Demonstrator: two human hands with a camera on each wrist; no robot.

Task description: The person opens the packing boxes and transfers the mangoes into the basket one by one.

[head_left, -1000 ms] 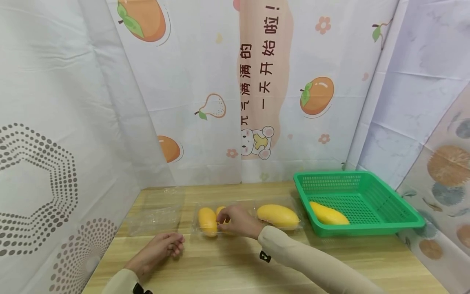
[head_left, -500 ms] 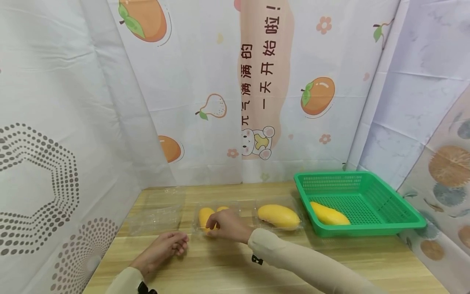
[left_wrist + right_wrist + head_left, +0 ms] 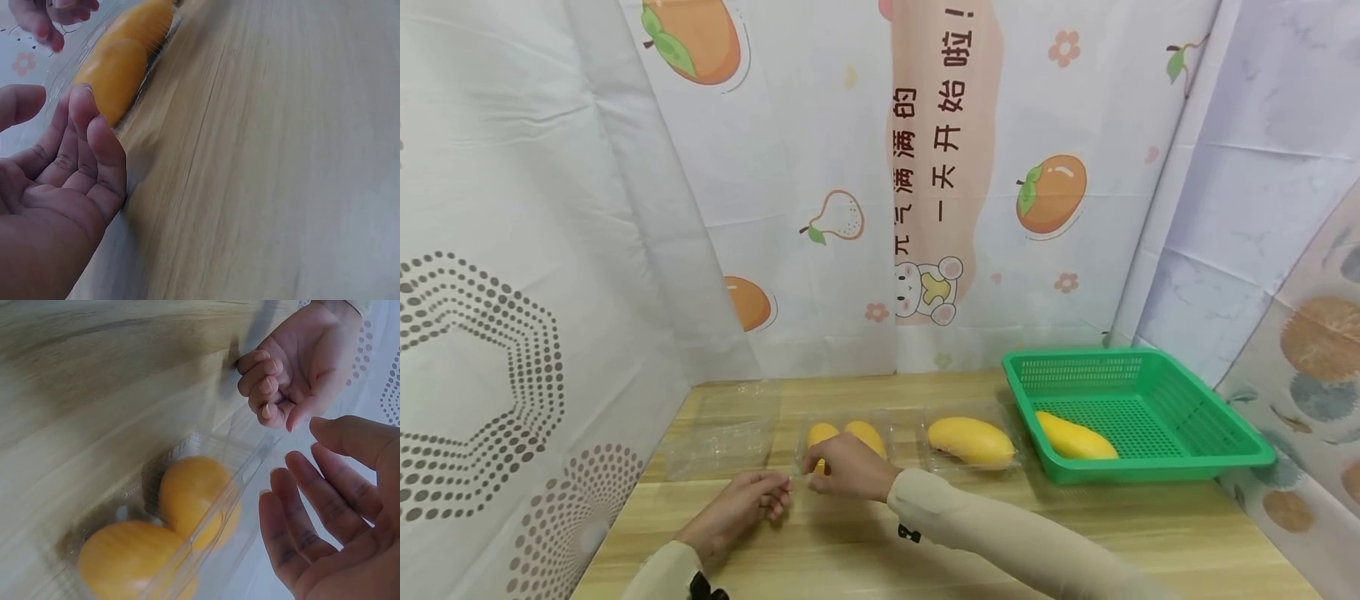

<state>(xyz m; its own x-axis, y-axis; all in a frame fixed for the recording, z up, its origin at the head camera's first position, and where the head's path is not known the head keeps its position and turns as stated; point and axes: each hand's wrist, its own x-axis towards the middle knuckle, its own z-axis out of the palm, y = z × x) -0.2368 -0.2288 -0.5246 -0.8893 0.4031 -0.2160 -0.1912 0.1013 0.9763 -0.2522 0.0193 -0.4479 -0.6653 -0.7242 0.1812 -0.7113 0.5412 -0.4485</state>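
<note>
- The left hand (image 3: 739,508), lower left of centre in the head view, has loosely bent fingers with the thumb apart; it holds nothing. It is near the front left corner of the middle box (image 3: 247,469); whether it touches the clear plastic I cannot tell.
- The right hand (image 3: 853,469), at lower centre, covers the box's front edge. Its wrist view shows a wide gap between thumb and fingers and nothing held; that spread would suit taking hold of a rim.
- Inside the middle box lie a left mango (image 3: 820,432) and a right mango (image 3: 867,434), side by side, probably so both fit.
- Right of centre, a large mango (image 3: 972,442) lies crosswise in another box (image 3: 1007,416), perhaps because its length runs best that way.
- At the right, a green basket (image 3: 1150,470) holds a yellow fruit (image 3: 1077,437) against its left side; the sloping wall likely props it.
- At the left, more clear packaging (image 3: 722,443) sits on the table (image 3: 820,554), seemingly set aside within the left hand's reach.
</note>
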